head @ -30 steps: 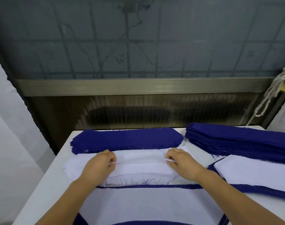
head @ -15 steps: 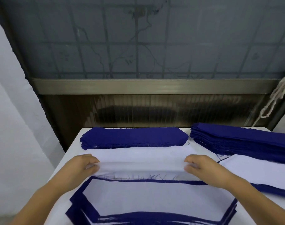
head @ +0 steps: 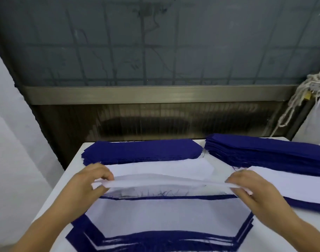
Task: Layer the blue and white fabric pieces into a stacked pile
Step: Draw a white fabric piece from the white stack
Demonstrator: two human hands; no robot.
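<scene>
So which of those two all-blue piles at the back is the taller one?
The right blue pile, at the table's far right corner, is taller: many stacked edges show along its side. The left blue pile, just beyond the hands, lies much flatter.

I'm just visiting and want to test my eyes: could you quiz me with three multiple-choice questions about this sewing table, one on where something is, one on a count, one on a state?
1. Where does the taller blue stack lie?
A. far right of the table
B. near left corner
C. on the floor

2. How many all-blue stacks lie at the back of the table?
A. one
B. two
C. four

3. What is happening to the white piece?
A. it lies flat, untouched
B. it hangs over the table edge
C. both hands hold it up by its ends

Answers:
1. A, it sits at the far right, beside the flatter blue stack.
2. B, one flatter stack at centre back and one taller at the right.
3. C, the left hand and right hand pinch its ends and lift it above the layered pile.
</scene>
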